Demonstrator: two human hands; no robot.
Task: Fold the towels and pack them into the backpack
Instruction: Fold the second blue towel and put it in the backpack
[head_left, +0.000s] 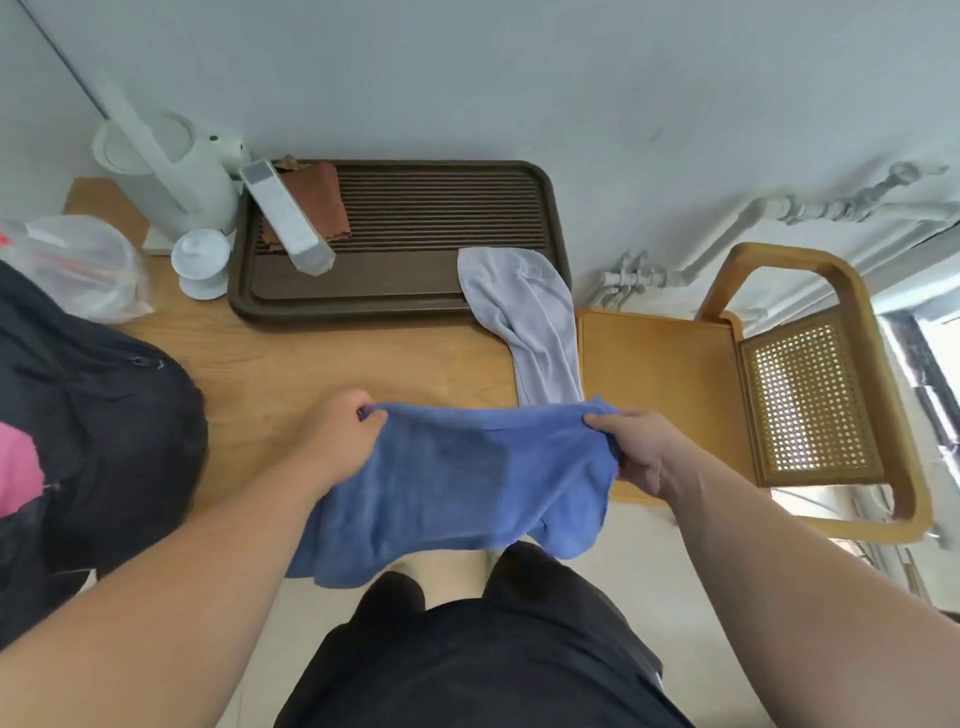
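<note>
A blue towel (457, 483) hangs stretched between both hands over the front edge of the wooden table (291, 369). My left hand (343, 436) pinches its upper left corner. My right hand (636, 449) grips its upper right corner. A pale lilac towel (530, 322) lies crumpled behind it, draped from the brown tray toward the table's right end. The black backpack (88, 441) sits at the left, with something pink (15, 475) showing at its opening.
A brown slatted tray (395, 306) at the back holds a rust cloth (317, 200) and a grey box (285, 223). A white kettle (171, 166), a white lidded cup (200, 260) and a plastic bag (78, 265) stand back left. A wooden rattan chair (789, 395) is right.
</note>
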